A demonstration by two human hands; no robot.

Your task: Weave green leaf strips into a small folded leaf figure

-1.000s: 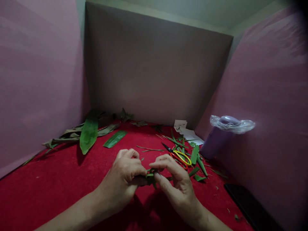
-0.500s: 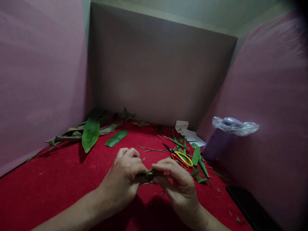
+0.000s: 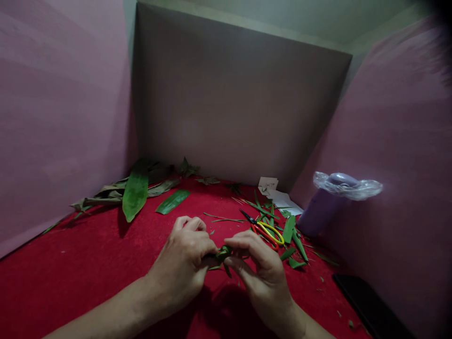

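Between my two hands is a small piece of folded green leaf (image 3: 223, 254), held just above the red cloth. My left hand (image 3: 183, 256) is closed on its left end, thumb and fingers pressed together. My right hand (image 3: 259, 268) pinches the other end between thumb and fingertips. A narrow bit of leaf sticks out below the fold. My fingers hide much of the piece, so its full shape does not show. Scissors (image 3: 263, 228) with one red and one yellow handle lie beyond my right hand, among cut leaf strips (image 3: 288, 229).
At the back left, a broad green leaf (image 3: 135, 193) rests on dried leaves (image 3: 102, 197); a cut leaf piece (image 3: 173, 201) lies beside them. White papers (image 3: 282, 201) and a purple bottle (image 3: 323, 209) topped with clear plastic stand right. A black flat object (image 3: 367, 303) lies at the lower right.
The leaf piece has turned a little between my fingers, and a narrow end now points down below it. My hands stay nearly in place; the view has shifted slightly.
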